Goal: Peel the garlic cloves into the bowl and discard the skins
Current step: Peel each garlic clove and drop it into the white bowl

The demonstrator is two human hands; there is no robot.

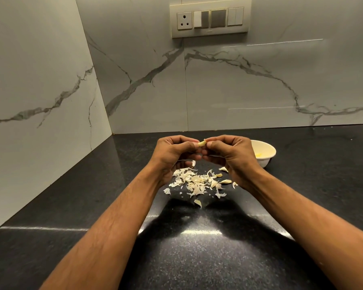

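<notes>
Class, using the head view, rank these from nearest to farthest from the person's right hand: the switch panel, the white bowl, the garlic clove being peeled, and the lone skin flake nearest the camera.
From the right hand:
1. Garlic clove, pinched at its fingertips, shared with the left hand.
2. White bowl, just behind, to the right.
3. Lone skin flake, on the counter, toward the camera.
4. Switch panel, high on the wall.

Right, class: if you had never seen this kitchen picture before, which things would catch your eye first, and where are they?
First, the two bare hands, left hand and right hand, meeting in mid-frame above the counter and pinching a small pale garlic clove between them. Below them a scatter of papery white garlic skins stands out on the speckled black stone counter. A round white bowl sits just right of the right hand.
</notes>
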